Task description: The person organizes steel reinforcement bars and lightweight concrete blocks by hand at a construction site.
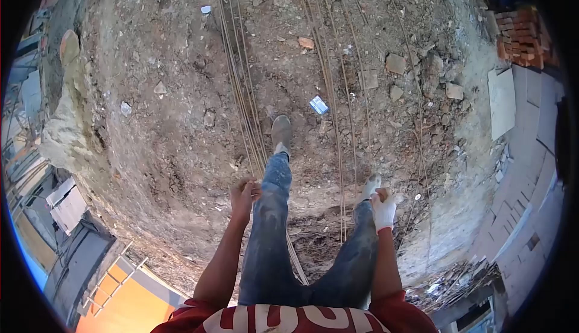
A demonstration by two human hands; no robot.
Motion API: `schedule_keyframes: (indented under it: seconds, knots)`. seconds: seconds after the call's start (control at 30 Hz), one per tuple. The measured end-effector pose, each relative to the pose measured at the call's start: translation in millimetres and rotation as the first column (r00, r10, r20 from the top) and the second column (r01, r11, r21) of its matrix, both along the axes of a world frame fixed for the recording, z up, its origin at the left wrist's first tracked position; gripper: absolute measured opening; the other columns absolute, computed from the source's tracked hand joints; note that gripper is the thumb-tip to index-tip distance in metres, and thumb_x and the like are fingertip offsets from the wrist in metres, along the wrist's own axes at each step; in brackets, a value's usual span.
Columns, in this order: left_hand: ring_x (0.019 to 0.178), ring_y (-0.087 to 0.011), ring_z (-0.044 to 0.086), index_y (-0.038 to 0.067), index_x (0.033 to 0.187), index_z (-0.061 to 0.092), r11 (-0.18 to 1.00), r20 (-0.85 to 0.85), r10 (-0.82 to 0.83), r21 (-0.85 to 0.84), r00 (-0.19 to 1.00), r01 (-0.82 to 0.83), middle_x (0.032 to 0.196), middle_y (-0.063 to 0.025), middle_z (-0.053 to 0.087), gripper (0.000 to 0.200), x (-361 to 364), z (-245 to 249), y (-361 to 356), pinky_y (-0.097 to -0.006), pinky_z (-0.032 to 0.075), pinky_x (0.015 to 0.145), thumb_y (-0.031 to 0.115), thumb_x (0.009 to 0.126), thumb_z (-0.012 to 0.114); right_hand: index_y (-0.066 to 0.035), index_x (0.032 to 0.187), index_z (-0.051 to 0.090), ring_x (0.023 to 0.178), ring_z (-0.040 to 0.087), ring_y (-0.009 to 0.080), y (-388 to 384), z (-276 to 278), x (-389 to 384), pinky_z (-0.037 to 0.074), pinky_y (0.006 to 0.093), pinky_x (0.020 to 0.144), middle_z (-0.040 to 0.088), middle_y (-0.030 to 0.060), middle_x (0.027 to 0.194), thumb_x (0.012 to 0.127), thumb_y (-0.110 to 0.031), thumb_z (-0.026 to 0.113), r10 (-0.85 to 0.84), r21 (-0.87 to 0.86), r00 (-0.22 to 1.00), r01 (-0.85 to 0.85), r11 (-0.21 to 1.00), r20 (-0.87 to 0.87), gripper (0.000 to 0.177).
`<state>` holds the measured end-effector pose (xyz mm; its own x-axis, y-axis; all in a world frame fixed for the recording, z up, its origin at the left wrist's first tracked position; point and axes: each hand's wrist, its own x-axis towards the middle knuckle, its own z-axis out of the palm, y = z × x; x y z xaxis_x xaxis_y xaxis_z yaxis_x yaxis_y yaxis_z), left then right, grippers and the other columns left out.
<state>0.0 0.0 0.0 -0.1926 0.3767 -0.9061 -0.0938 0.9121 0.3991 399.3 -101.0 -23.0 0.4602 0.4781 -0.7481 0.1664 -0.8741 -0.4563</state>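
My left hand (244, 193) is bare and hangs beside my left thigh. Its fingers are curled in, and no object shows in them. Thin metal rods (238, 71) lie along the ground just beyond it, passing behind my leg. On my right side, my right hand (384, 210) wears a white glove with a red cuff edge; some fingertips are bare. Its fingers are folded too, with nothing seen sticking out of them. My left shoe (281, 133) is set forward beside the rods, while my right shoe (371, 183) shows near the gloved hand.
More long rods (329, 80) run over the rough dirt ahead. Broken bricks (395, 63) and a blue-and-white packet (318, 105) lie among them. A brick stack (520, 37) stands at the upper right by a paved strip (525, 152). Boards (66, 203) lie at left.
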Motion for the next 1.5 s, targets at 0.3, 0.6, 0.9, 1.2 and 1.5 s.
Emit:
schedule_keyframes:
  seconds: [0.3, 0.6, 0.9, 1.2, 1.5]
  knots:
    - [0.071, -0.0191, 0.07, 0.004, 0.1, 0.064, 0.967, 0.066, -0.243, 0.09, 0.968, 0.237, 0.086, -0.0113, 0.069, 0.013, 89, -136, 110, -0.0281, 0.055, 0.057, 0.011, 0.091, 0.058, -0.003, 0.097, 0.068, 0.087, 0.068, 0.0286, 209, -93, 10, 0.051, 0.0343, 0.079, 0.071, 0.0164, 0.092, 0.081, -0.021, 0.063, 0.181, -0.022, 0.96, -0.181, 0.983, 0.213, 0.025]
    - [0.068, -0.0234, 0.068, 0.0, 0.102, 0.063, 0.863, -0.311, -0.4, 0.188, 0.862, 0.468, 0.091, -0.0162, 0.069, 0.035, 220, -360, 145, -0.0361, 0.051, 0.058, 0.024, 0.08, 0.075, 0.009, 0.12, 0.046, 0.088, 0.067, 0.0383, 260, -321, 60, 0.054, 0.0448, 0.077, 0.067, 0.0266, 0.09, 0.085, -0.03, 0.06, 0.702, -0.358, 0.639, -0.605, 0.711, 0.314, 0.054]
    - [0.063, -0.0167, 0.065, -0.002, 0.09, 0.063, 0.881, -0.44, -0.196, 0.313, 0.876, 0.354, 0.076, -0.0113, 0.068, 0.024, 281, -444, 159, -0.0325, 0.052, 0.057, 0.018, 0.081, 0.073, 0.002, 0.101, 0.058, 0.097, 0.062, 0.0371, 275, -376, 37, 0.052, 0.0446, 0.083, 0.063, 0.0228, 0.097, 0.081, -0.027, 0.063, 0.595, -0.313, 0.637, -0.508, 0.802, 0.49, 0.036]
    - [0.077, -0.0198, 0.07, -0.006, 0.107, 0.065, 0.974, 0.018, -0.084, 0.212, 0.996, 0.079, 0.094, -0.0148, 0.071, 0.027, 266, -405, 176, -0.0276, 0.056, 0.063, 0.015, 0.091, 0.065, -0.004, 0.107, 0.064, 0.082, 0.067, 0.0269, 249, -388, 13, 0.052, 0.0369, 0.076, 0.071, 0.0098, 0.089, 0.067, -0.032, 0.079, 0.217, -0.007, 0.962, -0.219, 0.976, 0.165, 0.051]
    - [0.064, -0.0141, 0.061, -0.002, 0.1, 0.071, 0.98, 0.109, -0.154, 0.141, 0.982, 0.138, 0.081, -0.0095, 0.069, 0.023, 259, -408, 179, -0.029, 0.05, 0.056, 0.018, 0.089, 0.068, 0.002, 0.12, 0.057, 0.087, 0.062, 0.0158, 249, -409, 9, 0.047, 0.0295, 0.083, 0.067, 0.007, 0.1, 0.073, -0.015, 0.077, 0.032, 0.01, 0.954, -0.03, 0.999, -0.297, 0.054]
